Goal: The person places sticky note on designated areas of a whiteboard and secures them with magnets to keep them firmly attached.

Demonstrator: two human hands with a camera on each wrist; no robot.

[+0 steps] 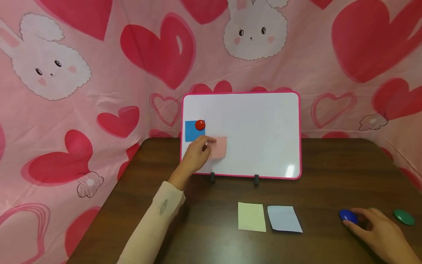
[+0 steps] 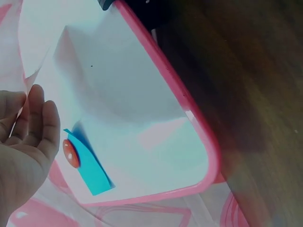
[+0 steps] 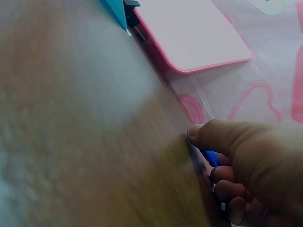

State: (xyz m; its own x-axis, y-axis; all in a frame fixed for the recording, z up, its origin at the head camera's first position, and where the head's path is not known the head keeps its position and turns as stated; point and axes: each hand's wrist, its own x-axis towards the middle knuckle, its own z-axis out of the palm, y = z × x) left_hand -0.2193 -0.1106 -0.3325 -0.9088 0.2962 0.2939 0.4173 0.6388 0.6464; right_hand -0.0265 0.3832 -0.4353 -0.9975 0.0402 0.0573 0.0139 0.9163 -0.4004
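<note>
In the head view, the left hand (image 1: 197, 152) reaches up to the whiteboard (image 1: 263, 121), thumb and finger pinching the left side of a pink note (image 1: 218, 148) in front of the board's lower left part. Just above and left, a blue note (image 1: 192, 131) is on the board with a red magnet (image 1: 200, 125) on its upper right corner; the hand covers the blue note's lower right corner. Two dark stand feet (image 1: 256, 180) support the board. On the table (image 1: 211, 234), a pale green note (image 1: 251, 217) and a light blue note (image 1: 284, 219) lie side by side between the two arms. The right hand (image 1: 379, 225) has its thumb and fingers clamped on a blue magnet (image 1: 348, 216), with a green magnet (image 1: 403, 217) beyond it to the right. A pink heart-patterned curtain (image 1: 108, 73) hangs behind. In the left wrist view, the left fingertips meet on the pink note, seen nearly edge-on, and the blue note's edge stands off the board. In the right wrist view, the right fingers hide most of the blue magnet; only a sliver shows beneath the thumb.
</note>
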